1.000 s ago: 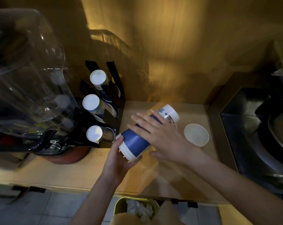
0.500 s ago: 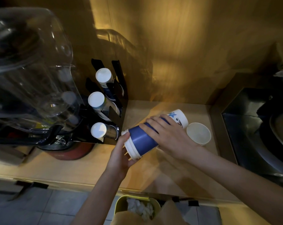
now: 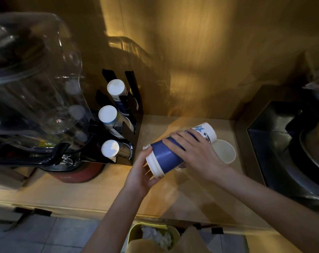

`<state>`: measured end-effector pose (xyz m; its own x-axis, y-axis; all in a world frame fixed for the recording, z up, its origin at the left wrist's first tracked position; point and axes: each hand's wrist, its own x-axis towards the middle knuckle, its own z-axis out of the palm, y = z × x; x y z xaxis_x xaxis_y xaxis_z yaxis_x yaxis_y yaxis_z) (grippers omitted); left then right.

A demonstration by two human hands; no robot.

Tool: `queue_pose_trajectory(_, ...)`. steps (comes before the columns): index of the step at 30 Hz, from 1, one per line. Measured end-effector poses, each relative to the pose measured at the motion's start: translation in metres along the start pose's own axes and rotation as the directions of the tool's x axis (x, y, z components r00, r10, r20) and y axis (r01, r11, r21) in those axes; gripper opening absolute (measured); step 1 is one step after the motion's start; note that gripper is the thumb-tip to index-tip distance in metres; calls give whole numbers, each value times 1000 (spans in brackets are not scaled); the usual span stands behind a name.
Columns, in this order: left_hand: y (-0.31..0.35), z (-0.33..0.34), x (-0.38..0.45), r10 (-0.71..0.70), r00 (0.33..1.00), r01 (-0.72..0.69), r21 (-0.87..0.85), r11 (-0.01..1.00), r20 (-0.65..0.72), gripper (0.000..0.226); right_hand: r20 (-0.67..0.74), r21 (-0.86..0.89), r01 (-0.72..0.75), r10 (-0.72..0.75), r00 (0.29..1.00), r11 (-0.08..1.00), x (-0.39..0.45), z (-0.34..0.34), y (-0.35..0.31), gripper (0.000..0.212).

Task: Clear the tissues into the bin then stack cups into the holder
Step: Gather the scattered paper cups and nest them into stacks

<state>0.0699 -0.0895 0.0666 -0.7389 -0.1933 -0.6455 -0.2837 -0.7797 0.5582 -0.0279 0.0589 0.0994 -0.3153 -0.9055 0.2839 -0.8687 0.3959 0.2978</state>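
Both my hands hold a nested stack of paper cups (image 3: pixel 166 157), blue near its rims and white with blue print at its far end, lying tilted above the counter. My left hand (image 3: pixel 142 172) cups the open rim end. My right hand (image 3: pixel 197 152) grips the stack from above. A single white cup (image 3: pixel 225 152) stands upright on the counter just right of the stack. The black cup holder (image 3: pixel 131 110) stands to the left with three cup stacks, their white bases facing me. A yellow-green bin (image 3: pixel 135 232) on the floor below holds crumpled white tissues (image 3: pixel 158 236).
A large clear water bottle (image 3: pixel 32 79) on a dispenser with a red base (image 3: pixel 78 174) fills the left. A dark metal sink (image 3: pixel 286 143) lies at the right. The wooden counter (image 3: pixel 173 198) runs in front of a wooden back wall.
The cup stack and both hands have stayed nearly in place. My left hand has shifted along the rim end, and my right hand has slid a little along the stack.
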Motion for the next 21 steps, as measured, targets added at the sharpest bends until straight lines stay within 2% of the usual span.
queue_pose_trajectory(4, 2, -9, -1, -149, 988, 151, -104, 983, 28, 48, -130, -70, 28, -37, 991, 997, -2, 1, 15, 61)
queue_pose_trajectory(9, 5, -35, 0, -187, 981, 193, -111, 975, 58, 43, -169, 14, -110, 111, 979, 994, -11, -7, 48, 47)
queue_pose_trajectory(12, 6, -43, 2, -186, 978, 202, -189, 961, 97, 48, -123, 206, -230, 258, 958, 951, -13, -18, 68, 64)
queue_pose_trajectory(14, 5, -47, 4, -153, 977, 190, -281, 941, 147, 50, -95, 435, -326, 402, 911, 839, -13, -26, 77, 79)
queue_pose_trajectory(17, 5, -48, 7, -107, 978, 163, -338, 927, 178, 48, -34, 769, -406, 666, 745, 493, -6, -35, 81, 92)
queue_pose_trajectory(19, 4, -46, 8, -95, 979, 154, -338, 929, 183, 47, 48, 885, -375, 746, 665, 277, -3, -33, 80, 93)
queue_pose_trajectory(21, 3, -44, 9, -97, 979, 155, -348, 925, 177, 48, 150, 928, -352, 748, 646, 118, -4, -22, 73, 87)
